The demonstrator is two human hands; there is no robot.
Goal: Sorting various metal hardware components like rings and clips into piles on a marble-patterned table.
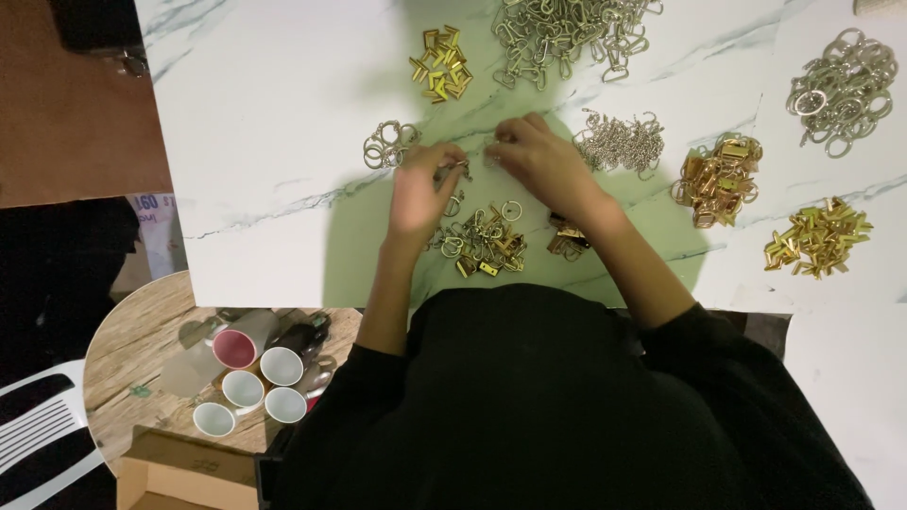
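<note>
Left hand (422,194) and right hand (537,161) meet over the white marble-patterned surface (265,123); the fingers of both pinch a small silver metal ring-and-clasp piece (460,170) between them, held just above the mixed pile of silver rings and gold clips (484,241). Left of that pile lies a small cluster of silver split rings (385,146); right of it, a heap of silver ball chains (621,142).
</note>
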